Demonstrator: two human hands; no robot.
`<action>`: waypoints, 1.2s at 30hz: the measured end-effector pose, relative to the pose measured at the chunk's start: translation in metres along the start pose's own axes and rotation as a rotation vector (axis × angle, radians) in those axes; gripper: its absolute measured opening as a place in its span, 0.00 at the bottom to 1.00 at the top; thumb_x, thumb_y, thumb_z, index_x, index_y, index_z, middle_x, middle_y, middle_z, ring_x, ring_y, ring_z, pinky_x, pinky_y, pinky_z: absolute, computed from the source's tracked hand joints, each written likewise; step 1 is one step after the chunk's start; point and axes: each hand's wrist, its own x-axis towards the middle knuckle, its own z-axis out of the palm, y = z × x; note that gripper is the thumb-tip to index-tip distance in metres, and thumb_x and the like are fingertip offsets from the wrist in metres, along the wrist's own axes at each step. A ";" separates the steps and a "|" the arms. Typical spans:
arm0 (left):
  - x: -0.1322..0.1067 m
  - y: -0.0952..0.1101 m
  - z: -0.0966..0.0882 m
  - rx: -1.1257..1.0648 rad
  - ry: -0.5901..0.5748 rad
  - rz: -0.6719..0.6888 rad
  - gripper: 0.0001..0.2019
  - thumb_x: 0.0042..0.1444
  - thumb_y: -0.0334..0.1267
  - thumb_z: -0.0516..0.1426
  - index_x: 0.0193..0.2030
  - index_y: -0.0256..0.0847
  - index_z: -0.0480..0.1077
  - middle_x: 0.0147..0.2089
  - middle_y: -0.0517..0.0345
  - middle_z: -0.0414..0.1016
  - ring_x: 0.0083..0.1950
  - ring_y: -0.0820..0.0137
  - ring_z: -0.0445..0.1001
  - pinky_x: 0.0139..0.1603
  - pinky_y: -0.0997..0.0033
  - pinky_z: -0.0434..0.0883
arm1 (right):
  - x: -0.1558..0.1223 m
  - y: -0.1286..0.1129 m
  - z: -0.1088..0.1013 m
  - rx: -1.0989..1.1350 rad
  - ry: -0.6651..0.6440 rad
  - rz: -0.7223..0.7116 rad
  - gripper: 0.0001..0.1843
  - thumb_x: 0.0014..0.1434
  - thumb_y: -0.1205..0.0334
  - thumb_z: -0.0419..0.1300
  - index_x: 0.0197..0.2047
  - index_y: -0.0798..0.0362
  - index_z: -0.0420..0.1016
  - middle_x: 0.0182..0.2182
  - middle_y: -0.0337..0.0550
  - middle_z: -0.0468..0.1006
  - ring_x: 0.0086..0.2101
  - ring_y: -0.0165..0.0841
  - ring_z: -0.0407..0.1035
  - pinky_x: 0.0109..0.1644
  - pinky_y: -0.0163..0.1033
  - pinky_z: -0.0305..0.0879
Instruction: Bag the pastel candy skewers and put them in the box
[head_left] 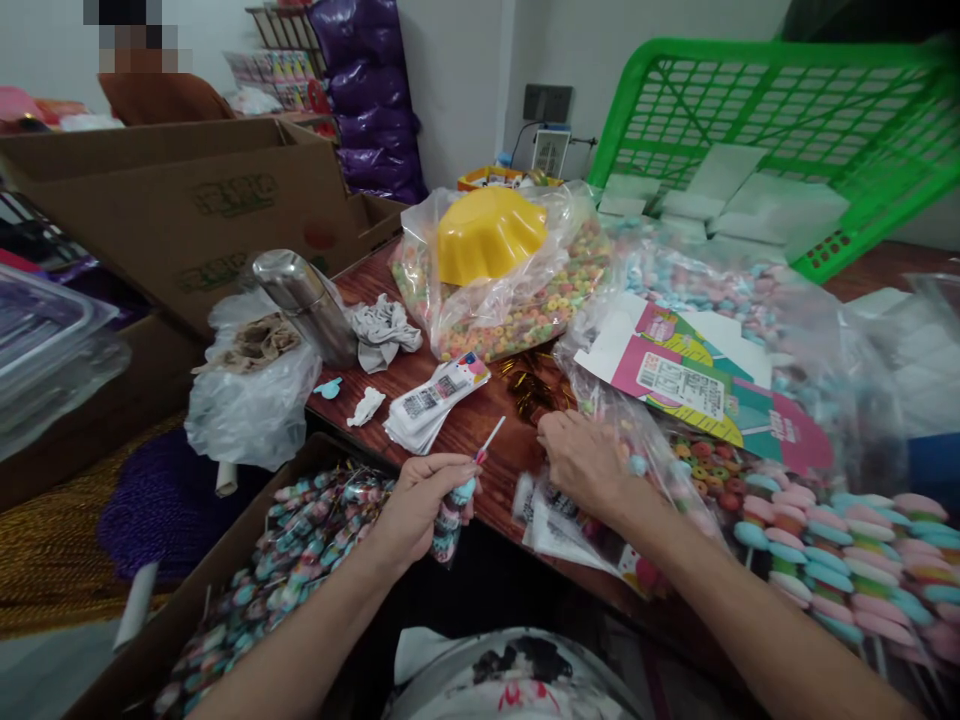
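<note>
Your left hand [420, 505] is grasping a wrapped candy stick [447, 522] at the front edge of the table [511, 472], with the white end pointing up. Your right hand [585, 458] has its fingers bent beside the gold strips [525, 388]; whether they are gripping one, I cannot tell. Many similar candies [296, 535] are lying next to your left forearm [319, 615]

The left hand [416, 500] pinches just below the frame's centre; the right hand [581, 457], fingers curled, lies right of it.
</note>
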 end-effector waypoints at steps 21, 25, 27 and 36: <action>0.001 -0.032 0.117 0.185 -0.461 0.273 0.07 0.51 0.38 0.62 0.36 0.40 0.80 0.34 0.56 0.78 0.37 0.71 0.73 0.41 0.73 0.69 | -0.110 0.003 -0.037 0.533 0.648 0.163 0.14 0.58 0.73 0.54 0.43 0.52 0.76 0.33 0.42 0.81 0.32 0.31 0.75 0.38 0.36 0.70; 0.000 -0.034 0.121 0.104 -0.481 0.158 0.07 0.51 0.39 0.63 0.34 0.40 0.80 0.32 0.56 0.77 0.35 0.72 0.72 0.41 0.73 0.69 | -0.117 -0.001 -0.030 0.529 0.697 0.168 0.18 0.59 0.73 0.53 0.50 0.51 0.73 0.35 0.42 0.80 0.35 0.32 0.74 0.40 0.37 0.70; -0.001 -0.032 0.122 0.121 -0.478 0.120 0.08 0.50 0.41 0.63 0.32 0.39 0.80 0.31 0.56 0.76 0.33 0.73 0.72 0.38 0.73 0.69 | -0.120 -0.001 -0.025 0.535 0.714 0.204 0.24 0.59 0.72 0.54 0.59 0.52 0.66 0.31 0.41 0.79 0.32 0.31 0.73 0.38 0.37 0.69; -0.003 -0.024 0.124 0.281 -0.496 0.309 0.07 0.53 0.38 0.61 0.30 0.37 0.79 0.30 0.56 0.76 0.33 0.71 0.72 0.37 0.74 0.68 | -0.129 -0.003 -0.019 0.659 0.701 0.343 0.20 0.57 0.69 0.58 0.53 0.54 0.65 0.26 0.37 0.75 0.26 0.29 0.70 0.32 0.35 0.68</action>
